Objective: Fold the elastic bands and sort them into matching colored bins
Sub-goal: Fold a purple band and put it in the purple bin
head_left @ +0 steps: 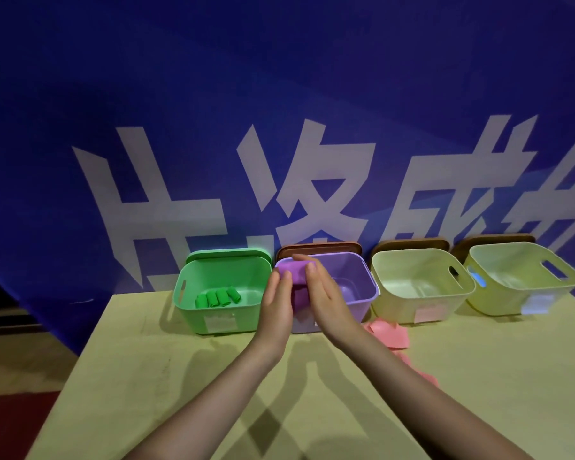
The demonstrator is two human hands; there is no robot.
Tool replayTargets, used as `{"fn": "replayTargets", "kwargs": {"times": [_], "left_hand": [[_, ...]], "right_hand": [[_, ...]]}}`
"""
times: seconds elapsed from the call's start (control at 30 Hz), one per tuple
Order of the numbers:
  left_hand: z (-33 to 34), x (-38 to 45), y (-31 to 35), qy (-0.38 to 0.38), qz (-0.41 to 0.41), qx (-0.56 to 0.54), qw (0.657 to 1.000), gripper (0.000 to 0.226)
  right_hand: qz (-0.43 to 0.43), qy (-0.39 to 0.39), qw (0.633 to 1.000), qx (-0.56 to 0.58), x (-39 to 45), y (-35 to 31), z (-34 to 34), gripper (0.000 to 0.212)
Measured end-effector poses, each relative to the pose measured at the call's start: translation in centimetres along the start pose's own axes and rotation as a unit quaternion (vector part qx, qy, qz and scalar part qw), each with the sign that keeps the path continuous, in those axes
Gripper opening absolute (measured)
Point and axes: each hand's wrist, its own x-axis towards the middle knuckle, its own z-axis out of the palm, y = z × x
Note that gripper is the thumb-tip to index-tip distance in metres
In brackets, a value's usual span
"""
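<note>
**Purple band folded over its bin**

Both hands, left hand (276, 303) and right hand (326, 300), pinch the purple band (291, 270) between curled fingers, just above the purple bin (362, 293), likely tightening the fold before dropping it in.

table (180, 376): pale yellow | on it: green bin (219, 313); purple bin (356, 293); two cream bins (422, 293); pink bands (389, 333)
</note>
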Motion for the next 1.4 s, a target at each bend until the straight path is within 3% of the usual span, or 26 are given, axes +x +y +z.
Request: {"fn": "replayTargets", "kwargs": {"times": [0.07,0.2,0.37,0.53,0.73,0.93,1.0,1.1,1.27,1.4], "left_hand": [[0.7,-0.2,0.2,0.010,0.018,0.020,1.000,0.021],[0.6,0.2,0.7,-0.002,0.070,0.063,0.996,0.021],[-0.5,0.7,0.9,-0.083,0.127,0.138,0.979,0.019],[-1.0,1.3,1.3,-0.132,0.110,0.086,0.981,0.014],[-1.0,0.8,1.6,-0.089,0.118,0.099,0.984,0.020],[-1.6,0.9,1.6,-0.060,-0.024,-0.057,0.996,0.015],[-1.8,1.0,1.3,-0.045,-0.080,-0.089,0.992,0.034],[-2.0,1.0,0.9,-0.039,-0.093,-0.018,0.995,0.028],[-1.8,1.1,0.3,0.012,-0.059,0.169,0.984,0.031],[-1.8,1.0,1.1,0.038,-0.098,0.125,0.987,0.029]], "right_hand": [[-0.021,0.022,0.999,-0.011,0.0,-0.1,0.1,0.045],[-0.014,0.028,0.999,-0.032,-0.1,-0.5,-1.0,0.028],[-0.036,0.022,0.996,-0.081,-0.2,-0.5,-2.6,0.021],[-0.066,0.023,0.997,-0.029,-1.2,-1.3,-2.7,0.027],[-0.011,0.012,0.996,0.090,-1.0,-1.7,-1.6,0.024],[-0.023,0.010,0.997,0.076,-0.3,-0.9,-0.4,0.025],[-0.025,0.023,0.997,0.074,0.2,-0.8,-0.5,0.024],[-0.009,0.049,0.996,0.071,1.0,-0.5,-0.8,0.022],[-0.004,0.003,1.000,0.005,2.0,1.0,-1.4,0.025],[-0.107,-0.046,0.986,-0.116,1.8,1.8,-2.1,0.033]]}}
